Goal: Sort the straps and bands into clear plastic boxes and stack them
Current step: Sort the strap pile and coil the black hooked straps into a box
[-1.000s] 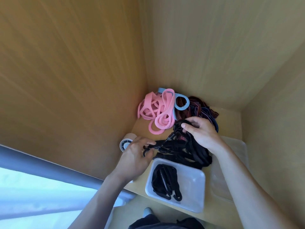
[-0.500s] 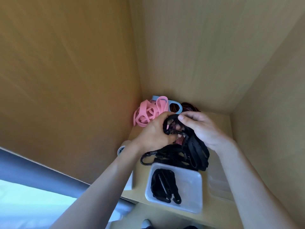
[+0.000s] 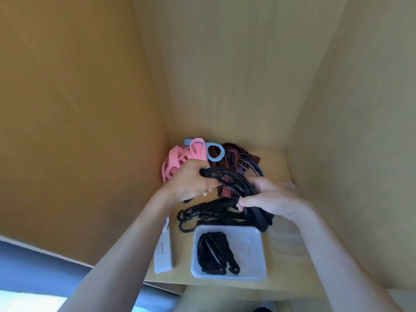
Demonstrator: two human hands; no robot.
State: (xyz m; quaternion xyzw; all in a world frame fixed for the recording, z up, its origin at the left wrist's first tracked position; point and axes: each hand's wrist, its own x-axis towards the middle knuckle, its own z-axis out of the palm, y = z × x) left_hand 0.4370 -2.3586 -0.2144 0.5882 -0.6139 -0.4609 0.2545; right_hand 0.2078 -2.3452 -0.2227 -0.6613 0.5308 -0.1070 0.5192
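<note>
A tangle of black hooked cords (image 3: 216, 210) lies on the wooden shelf (image 3: 273, 164). My left hand (image 3: 191, 181) grips a looped end of these cords, lifted above the pile. My right hand (image 3: 272, 199) pinches the same cords at their right side. A clear plastic box (image 3: 252, 248) at the front holds a coiled black strap (image 3: 213, 252). Pink bands (image 3: 177, 158) and a blue band (image 3: 217, 154) lie in the back left corner. Red-and-black striped straps (image 3: 234, 157) lie behind my hands.
Wooden walls close the shelf in on the left, back and right. A second clear box or lid (image 3: 286, 242) lies right of the first, under my right forearm. A white labelled object (image 3: 163, 255) sits at the front left edge.
My left hand left the hooks at the front left and moved back to grip the cords' loop. Both hands now hold the black cords, raised a little. The camera shifted closer.
</note>
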